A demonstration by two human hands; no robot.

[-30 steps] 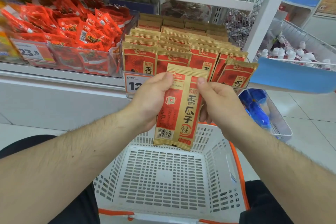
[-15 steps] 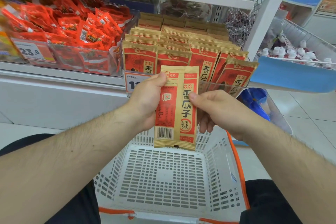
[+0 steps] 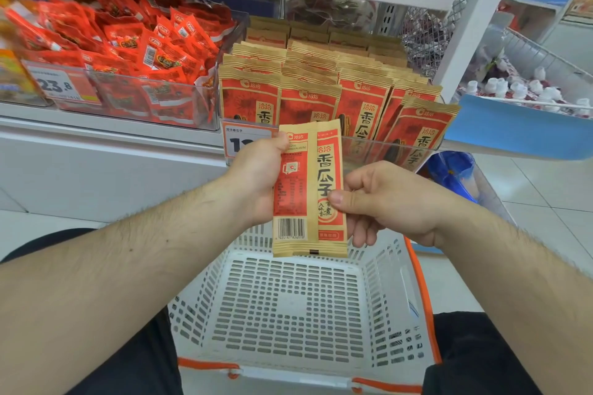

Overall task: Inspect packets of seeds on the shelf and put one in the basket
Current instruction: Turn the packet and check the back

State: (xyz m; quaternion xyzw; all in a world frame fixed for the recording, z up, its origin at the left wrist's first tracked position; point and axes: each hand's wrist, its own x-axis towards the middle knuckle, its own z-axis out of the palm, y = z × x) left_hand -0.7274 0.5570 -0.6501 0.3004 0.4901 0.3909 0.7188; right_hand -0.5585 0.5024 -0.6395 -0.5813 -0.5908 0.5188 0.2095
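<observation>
While both hands pinch its edges, seed packet [image 3: 308, 189] hangs above basket [image 3: 398, 298].

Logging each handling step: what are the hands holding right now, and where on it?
One seed packet: left hand grips its upper left edge, right hand pinches its lower right edge, above the basket.

floor [image 3: 545, 189]: pale glossy tiles | shelving [image 3: 475, 19]: white metal uprights | light: bright, even
</observation>
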